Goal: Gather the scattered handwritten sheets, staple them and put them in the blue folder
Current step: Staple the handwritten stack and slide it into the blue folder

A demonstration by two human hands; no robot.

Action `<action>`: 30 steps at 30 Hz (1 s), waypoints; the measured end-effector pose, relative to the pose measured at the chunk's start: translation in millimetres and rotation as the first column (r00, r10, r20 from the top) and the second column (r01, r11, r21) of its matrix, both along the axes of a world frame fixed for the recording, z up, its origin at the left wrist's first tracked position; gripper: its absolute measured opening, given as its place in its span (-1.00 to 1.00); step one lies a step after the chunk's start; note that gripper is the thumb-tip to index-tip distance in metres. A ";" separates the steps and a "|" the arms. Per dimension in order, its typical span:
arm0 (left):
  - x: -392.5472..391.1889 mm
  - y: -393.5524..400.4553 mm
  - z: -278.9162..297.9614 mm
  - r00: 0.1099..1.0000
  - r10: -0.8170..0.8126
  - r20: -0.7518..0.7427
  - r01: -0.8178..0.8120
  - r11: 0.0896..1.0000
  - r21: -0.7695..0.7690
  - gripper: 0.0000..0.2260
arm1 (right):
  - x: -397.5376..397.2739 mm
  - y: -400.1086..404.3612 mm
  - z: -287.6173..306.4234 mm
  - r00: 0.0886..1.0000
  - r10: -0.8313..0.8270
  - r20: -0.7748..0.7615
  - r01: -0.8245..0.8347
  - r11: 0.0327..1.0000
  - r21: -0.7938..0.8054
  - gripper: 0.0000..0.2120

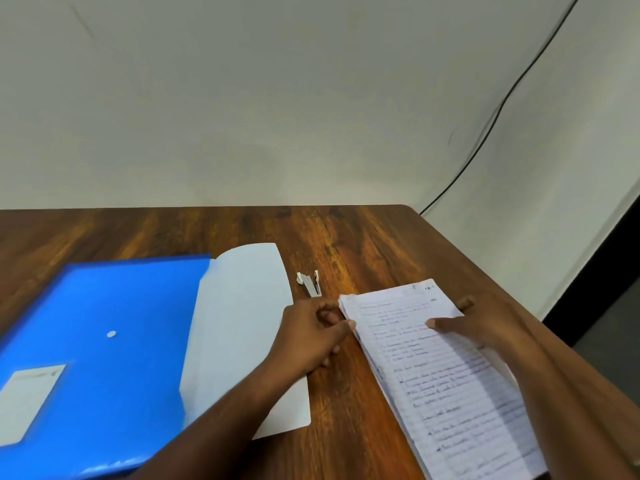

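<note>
The stack of handwritten sheets (440,372) lies on the tabletop (346,237), right of the blue folder (97,358) and near the stapler (310,284). Left hand (311,336) pinches its edge; right hand (485,327) rests flat on it, fingers straight

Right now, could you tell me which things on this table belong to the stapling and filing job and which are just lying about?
Part of the job:
stack of handwritten sheets, held by the left hand and right hand
stapler
blue folder, flap open

Just there:
black cable on the wall
wooden table
</note>
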State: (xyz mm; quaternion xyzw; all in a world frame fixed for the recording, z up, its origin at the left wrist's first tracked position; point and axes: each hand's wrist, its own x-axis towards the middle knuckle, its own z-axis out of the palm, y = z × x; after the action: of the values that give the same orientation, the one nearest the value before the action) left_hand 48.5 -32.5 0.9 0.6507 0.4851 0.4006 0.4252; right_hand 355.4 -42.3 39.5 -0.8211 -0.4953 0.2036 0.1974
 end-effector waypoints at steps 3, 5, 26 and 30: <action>-6.1 0.3 1.6 1.000 0.031 -0.002 -0.031 0.999 -0.031 -0.61 | -16.6 2.7 -7.7 0.998 0.040 -0.048 -0.040 0.999 0.006 -0.51; -9.3 2.0 1.9 0.997 0.074 0.010 -0.074 0.997 -0.030 -0.58 | -24.6 3.6 -7.6 0.997 0.058 -0.057 -0.056 0.998 0.027 -0.51; -14.7 5.8 -1.5 0.988 0.150 0.036 -0.150 0.989 -0.006 -0.63 | -117.7 57.3 -12.3 0.790 0.570 0.225 -0.611 0.761 0.216 -0.85; -14.3 5.7 -1.2 0.985 0.167 0.044 -0.167 0.986 0.017 -0.68 | -112.6 62.1 -18.6 0.801 0.566 0.198 -0.597 0.722 0.350 -0.83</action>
State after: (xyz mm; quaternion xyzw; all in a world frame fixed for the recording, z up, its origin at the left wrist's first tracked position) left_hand 34.2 -26.9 -0.3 0.6035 0.5247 0.4535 0.3936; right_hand 242.8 19.8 20.8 -0.5741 -0.7653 0.1190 0.2657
